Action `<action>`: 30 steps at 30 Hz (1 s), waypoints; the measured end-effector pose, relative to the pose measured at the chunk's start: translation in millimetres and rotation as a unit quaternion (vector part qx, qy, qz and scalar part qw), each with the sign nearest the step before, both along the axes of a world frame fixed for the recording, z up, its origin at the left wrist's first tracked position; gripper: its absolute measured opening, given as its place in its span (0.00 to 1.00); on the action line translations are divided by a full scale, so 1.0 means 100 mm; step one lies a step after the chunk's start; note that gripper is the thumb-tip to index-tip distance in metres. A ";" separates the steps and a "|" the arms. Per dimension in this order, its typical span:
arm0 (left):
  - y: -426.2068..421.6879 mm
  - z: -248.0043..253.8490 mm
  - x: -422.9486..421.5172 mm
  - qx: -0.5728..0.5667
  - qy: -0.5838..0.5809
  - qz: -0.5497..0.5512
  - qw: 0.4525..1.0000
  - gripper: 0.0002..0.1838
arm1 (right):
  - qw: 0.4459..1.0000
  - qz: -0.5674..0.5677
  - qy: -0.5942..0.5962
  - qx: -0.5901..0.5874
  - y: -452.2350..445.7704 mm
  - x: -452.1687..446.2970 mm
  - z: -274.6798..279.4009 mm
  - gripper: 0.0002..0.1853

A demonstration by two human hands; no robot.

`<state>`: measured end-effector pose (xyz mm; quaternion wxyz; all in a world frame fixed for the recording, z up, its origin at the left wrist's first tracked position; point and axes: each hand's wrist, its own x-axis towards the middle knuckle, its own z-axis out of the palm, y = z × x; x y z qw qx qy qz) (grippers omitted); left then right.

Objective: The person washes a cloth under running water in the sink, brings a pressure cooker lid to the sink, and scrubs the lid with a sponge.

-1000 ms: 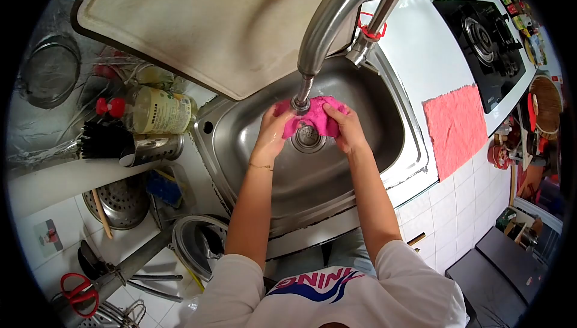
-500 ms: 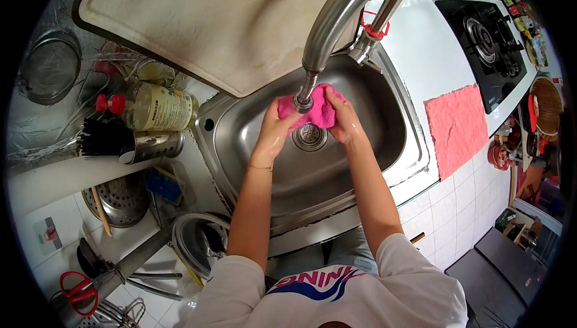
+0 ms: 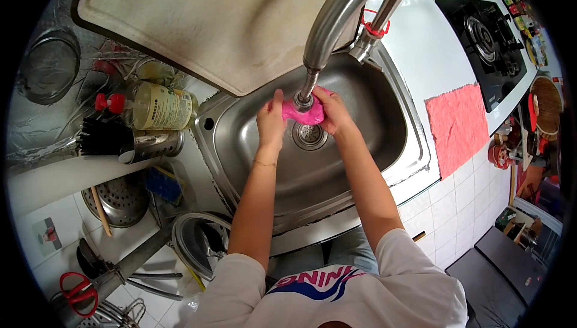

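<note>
A wet pink cloth (image 3: pixel 309 116) is bunched up under the tip of the steel faucet (image 3: pixel 323 39), above the sink's drain (image 3: pixel 310 135). My left hand (image 3: pixel 272 119) grips the cloth's left side, its thumb and fingers pointing up. From the right, my right hand (image 3: pixel 334 112) is closed around the other side. The faucet's nozzle hides part of the cloth between the hands. Below them lies the stainless steel sink (image 3: pixel 360 166).
A large cutting board (image 3: pixel 198 21) leans behind the sink. To the left stand a soap bottle (image 3: pixel 159 107) and a steel holder with a black brush (image 3: pixel 153 146). On the right counter lies a coral cloth (image 3: pixel 458 130), near a gas stove (image 3: pixel 487 51).
The pink cloth has been squeezed into a smaller bunch. My right hand has moved left and my left hand has turned more upright.
</note>
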<state>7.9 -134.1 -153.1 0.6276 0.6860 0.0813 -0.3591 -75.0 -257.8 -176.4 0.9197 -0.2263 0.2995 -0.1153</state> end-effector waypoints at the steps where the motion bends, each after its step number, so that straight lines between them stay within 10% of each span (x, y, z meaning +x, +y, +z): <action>1: 0.01 0.02 0.01 -0.008 0.030 -0.001 1.000 0.17 | 1.000 0.001 0.011 -0.003 0.00 0.01 0.01 0.12; 11: 0.07 -0.29 0.00 -0.091 -0.107 0.067 0.988 0.14 | 0.979 -0.073 0.122 -0.145 0.06 -0.03 -0.13 0.11; 16: -0.36 -0.03 -0.66 0.190 -0.342 -0.058 0.919 0.14 | 0.987 -0.135 0.083 -0.035 0.22 0.05 -0.39 0.13; 24: -0.33 -0.16 -0.70 0.186 -0.315 -0.038 0.930 0.11 | 0.935 -0.015 0.278 -0.220 0.21 0.06 -0.21 0.10; 27: -0.49 0.02 -0.60 0.322 -0.305 -0.141 0.885 0.13 | 0.998 -0.055 0.018 0.017 0.32 -0.13 -0.57 0.11; 30: -0.38 -0.10 -0.15 0.190 -0.362 -0.103 0.907 0.14 | 0.949 -0.002 0.270 -0.163 0.59 -0.09 -0.46 0.13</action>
